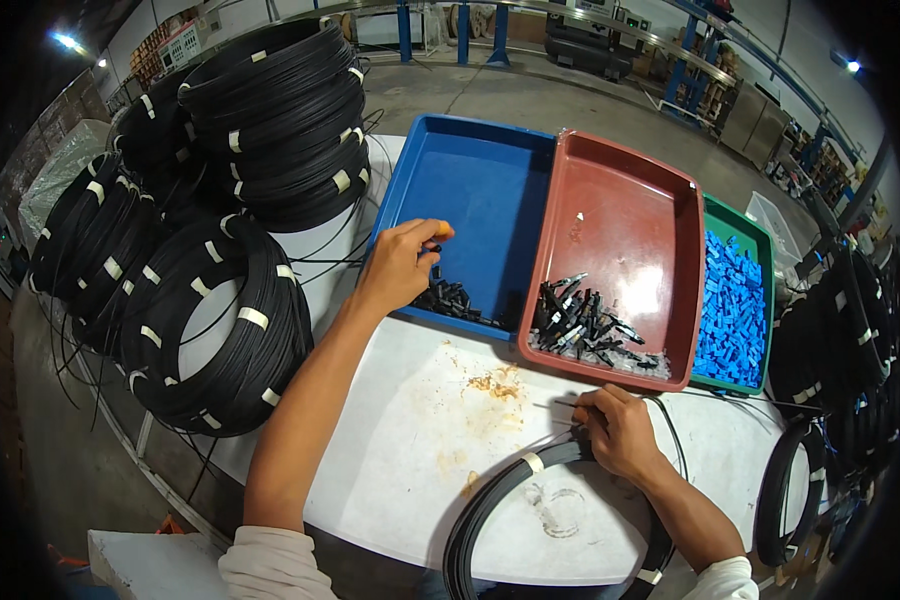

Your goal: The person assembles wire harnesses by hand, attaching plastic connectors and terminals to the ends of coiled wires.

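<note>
The left hand (402, 262) is reaching into the blue tray (470, 180), fingertips pinching together on one small black part (432, 247) just above the pile of parts (454, 298) lying at the tray's near edge. The right hand (618, 430) is resting on the white worktop (410, 440), fingers closing down on the cable coil (515, 480) where its thin loose end (560, 405) is sticking out to the left.

To do this well, the pinch probably wants to be lifting only a single part, clear of the others, while the right hand is keeping the cable end pinned and pointing toward the incoming hand.

The left arm is stretching forward nearly straight, wrist bending down; the right forearm is coming in low from the lower right, wrist flat.
</note>
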Motion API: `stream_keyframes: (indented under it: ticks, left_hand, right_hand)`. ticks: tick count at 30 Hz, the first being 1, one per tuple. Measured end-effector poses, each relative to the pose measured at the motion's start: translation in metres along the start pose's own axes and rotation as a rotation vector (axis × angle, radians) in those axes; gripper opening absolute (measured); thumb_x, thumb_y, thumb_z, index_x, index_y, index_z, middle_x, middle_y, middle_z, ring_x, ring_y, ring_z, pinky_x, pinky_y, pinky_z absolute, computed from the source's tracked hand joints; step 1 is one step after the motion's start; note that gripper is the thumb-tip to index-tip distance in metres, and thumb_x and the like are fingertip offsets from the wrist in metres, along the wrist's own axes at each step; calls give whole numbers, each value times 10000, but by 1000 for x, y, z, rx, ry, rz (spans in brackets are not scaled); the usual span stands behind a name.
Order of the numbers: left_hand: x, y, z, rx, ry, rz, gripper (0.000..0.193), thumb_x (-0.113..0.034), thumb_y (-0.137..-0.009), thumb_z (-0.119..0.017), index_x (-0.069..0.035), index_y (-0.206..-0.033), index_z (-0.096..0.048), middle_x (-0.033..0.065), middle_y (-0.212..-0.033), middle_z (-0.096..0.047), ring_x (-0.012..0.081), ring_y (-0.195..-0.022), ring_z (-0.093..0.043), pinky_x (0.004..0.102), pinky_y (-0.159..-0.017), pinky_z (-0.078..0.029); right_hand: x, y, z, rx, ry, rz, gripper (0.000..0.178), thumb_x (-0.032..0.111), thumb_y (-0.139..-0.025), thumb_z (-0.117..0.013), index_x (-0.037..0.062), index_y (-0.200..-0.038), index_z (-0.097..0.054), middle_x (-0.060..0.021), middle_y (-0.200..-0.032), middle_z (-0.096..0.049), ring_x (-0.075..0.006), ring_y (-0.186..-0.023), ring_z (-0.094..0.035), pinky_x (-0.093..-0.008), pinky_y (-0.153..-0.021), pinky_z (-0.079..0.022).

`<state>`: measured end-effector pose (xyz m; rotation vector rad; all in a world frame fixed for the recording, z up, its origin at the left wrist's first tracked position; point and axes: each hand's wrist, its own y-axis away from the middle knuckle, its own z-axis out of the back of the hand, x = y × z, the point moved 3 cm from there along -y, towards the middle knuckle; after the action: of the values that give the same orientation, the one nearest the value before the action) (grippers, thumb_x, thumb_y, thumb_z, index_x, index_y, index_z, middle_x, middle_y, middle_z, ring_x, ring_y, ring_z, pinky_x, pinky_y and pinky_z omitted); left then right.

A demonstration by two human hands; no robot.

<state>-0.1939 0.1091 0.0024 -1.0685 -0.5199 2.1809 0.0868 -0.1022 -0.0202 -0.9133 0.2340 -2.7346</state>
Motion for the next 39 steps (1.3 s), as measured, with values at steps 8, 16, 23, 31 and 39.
stream_keyframes:
  ticks: [8, 16, 23, 31, 39]
  left_hand:
    - [-89, 37, -38, -34, 311, 61, 445, 102, -783, -714, -13, -1176, -539, 139, -1042, -723, 153, -936, -695, 289, -846, -540]
    - [-149, 66, -92, 79, 973, 195, 420, 71, -904, -637, -7, -1279, -464, 174, -1118, -657, 266, -1018, -704, 333, -885, -575]
    - [-149, 88, -113, -6, 1464, 220, 298, 32, -914, -655, -32, -1196, -580, 106, -1068, -649, 291, -1111, -667, 371, -960, -570]
    - [-149, 101, -121, 1, 1379, 349, 327, 104, -839, -703, 9, -1141, -622, 145, -1076, -692, 228, -1038, -687, 348, -960, -560]
    - [-157, 101, -113, 36, 807, 98, 325, 123, -807, -729, 73, -1110, -621, 183, -1019, -702, 230, -972, -716, 337, -902, -583]
  right_hand:
    - [-12, -2, 14, -171, -76, 222, 148, -32, -820, -660, 29, -954, -643, -142, -838, -640, -357, -724, -630, -443, -648, -496]
    - [-29, 13, 41, -328, -152, 266, 126, -22, -873, -669, -9, -998, -659, -148, -840, -675, -278, -735, -680, -352, -654, -519]
    - [-28, 17, 46, -176, -293, 239, 169, -33, -852, -705, 4, -1012, -661, -134, -885, -700, -236, -771, -696, -334, -662, -521]
    - [-25, 10, 57, -81, -183, 405, 202, -48, -818, -700, 8, -1009, -664, -139, -857, -694, -274, -733, -689, -354, -634, -529]
    - [-12, 12, 70, -91, -120, 407, 234, -57, -775, -703, 24, -994, -693, -117, -797, -688, -271, -684, -681, -358, -593, -524]
